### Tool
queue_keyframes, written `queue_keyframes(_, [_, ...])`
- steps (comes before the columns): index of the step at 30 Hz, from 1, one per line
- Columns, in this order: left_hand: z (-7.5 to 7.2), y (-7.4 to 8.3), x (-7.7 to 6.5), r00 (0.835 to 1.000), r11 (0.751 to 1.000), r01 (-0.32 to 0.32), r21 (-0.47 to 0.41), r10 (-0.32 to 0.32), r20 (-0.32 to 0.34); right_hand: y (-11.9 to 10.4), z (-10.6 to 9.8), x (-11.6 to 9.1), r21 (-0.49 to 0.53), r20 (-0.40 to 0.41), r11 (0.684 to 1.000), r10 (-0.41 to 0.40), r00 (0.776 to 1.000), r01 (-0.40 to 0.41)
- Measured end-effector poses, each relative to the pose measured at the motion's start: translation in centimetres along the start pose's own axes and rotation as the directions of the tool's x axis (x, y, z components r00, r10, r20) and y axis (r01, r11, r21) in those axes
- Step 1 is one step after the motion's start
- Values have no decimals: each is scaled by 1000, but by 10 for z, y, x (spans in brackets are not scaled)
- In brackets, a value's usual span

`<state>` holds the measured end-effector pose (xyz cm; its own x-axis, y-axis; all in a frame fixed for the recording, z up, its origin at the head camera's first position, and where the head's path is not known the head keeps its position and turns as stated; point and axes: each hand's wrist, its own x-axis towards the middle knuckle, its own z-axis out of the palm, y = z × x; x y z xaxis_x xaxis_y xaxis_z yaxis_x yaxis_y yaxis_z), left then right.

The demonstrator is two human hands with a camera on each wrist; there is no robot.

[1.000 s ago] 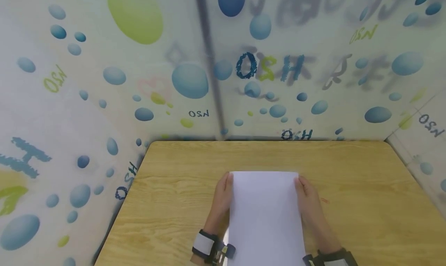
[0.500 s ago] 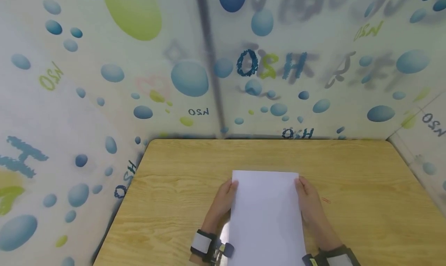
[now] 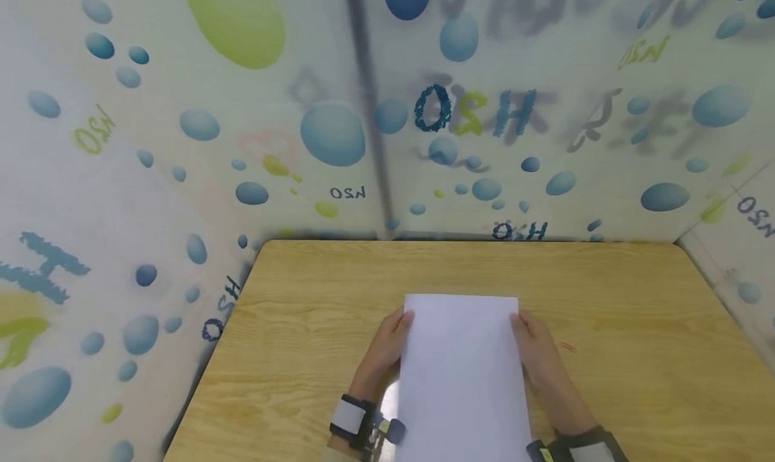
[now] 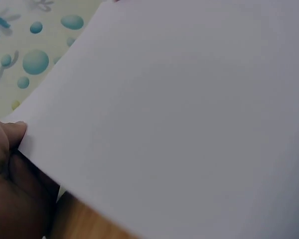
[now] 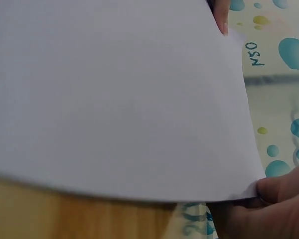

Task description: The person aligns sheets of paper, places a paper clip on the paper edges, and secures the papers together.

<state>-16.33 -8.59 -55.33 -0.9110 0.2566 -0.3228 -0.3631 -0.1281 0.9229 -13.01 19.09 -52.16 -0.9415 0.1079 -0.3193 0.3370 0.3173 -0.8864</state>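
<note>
A blank white sheet of paper point(image 3: 463, 374) is held up in front of me over the wooden table, its long sides running toward me. My left hand point(image 3: 385, 344) grips the left edge near the top corner, with the thumb lying on the front face. On the opposite edge, my right hand point(image 3: 537, 348) pinches the paper in the same way. In the left wrist view the left thumb point(image 4: 16, 133) presses the paper point(image 4: 159, 114) near its corner. The right wrist view has the right thumb point(image 5: 279, 186) at another corner. Most of the fingers behind the paper are hidden.
The wooden table point(image 3: 315, 327) reaches back to a wall point(image 3: 272, 99) printed with blue and green bubbles and letters. A small red paper clip point(image 3: 568, 347) lies right of my right hand. Something bright shows beside the paper's lower left edge; I cannot tell what.
My left hand has shifted its hold slightly, and its thumb now lies further over the front of the paper. The right hand keeps nearly the same place. The head view has moved a little.
</note>
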Motion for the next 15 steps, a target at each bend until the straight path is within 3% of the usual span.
queue_keyframes(9, [-2, 1, -3, 1000, 1000, -7, 23, 7, 17, 3, -3, -5, -2, 22, 1000, 3, 1000, -3])
queue_keyframes(15, [-8, -2, -6, 993, 999, -33, 12, 31, 112, 5, -4, -5, 2, 25, 1000, 14, 1000, -14])
